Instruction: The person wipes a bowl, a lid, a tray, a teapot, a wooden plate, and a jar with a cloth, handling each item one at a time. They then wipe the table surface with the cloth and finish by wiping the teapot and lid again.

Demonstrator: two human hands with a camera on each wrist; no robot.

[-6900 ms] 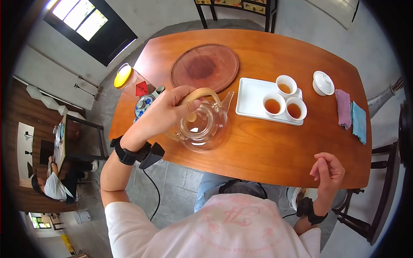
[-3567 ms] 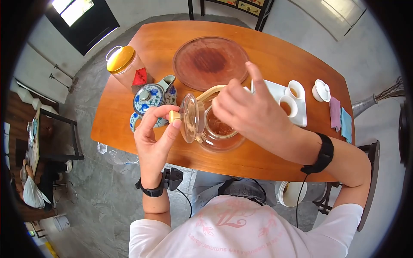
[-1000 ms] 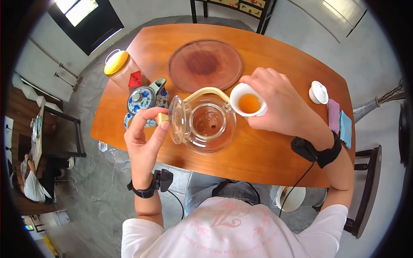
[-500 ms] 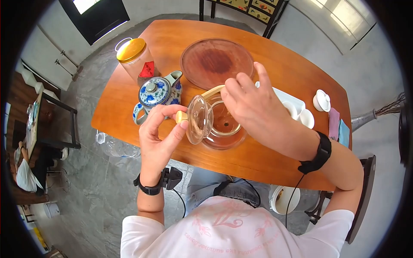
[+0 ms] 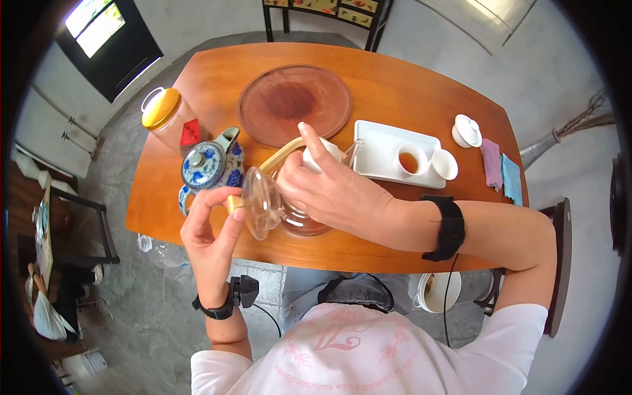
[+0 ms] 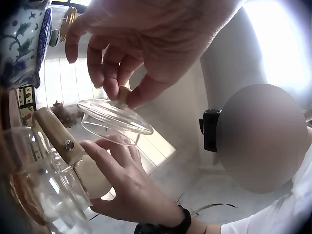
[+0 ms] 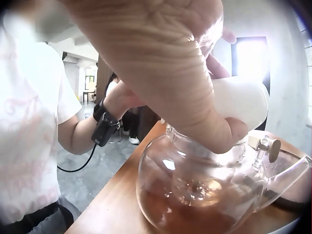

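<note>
My left hand pinches the pale knob of a clear glass lid, which hangs upright on edge beside the glass teapot. My right hand grips a white teacup tilted over the teapot's mouth. From the head view, the fingers hide much of that cup and the mouth. In the right wrist view, a shallow brownish liquid shows in the pot. Two more cups stand on a white tray: one teacup with tea and another white cup.
Left of the glass teapot is a blue-and-white teapot, with a yellow-lidded jar behind it. A round wooden board lies at the back. A lidded white bowl and pink cloth and blue cloth are at right.
A second ago my right hand held the tea-filled cup nearly level right of the pot; it has since moved left and tipped the cup over the mouth. My left hand keeps holding the lid.
</note>
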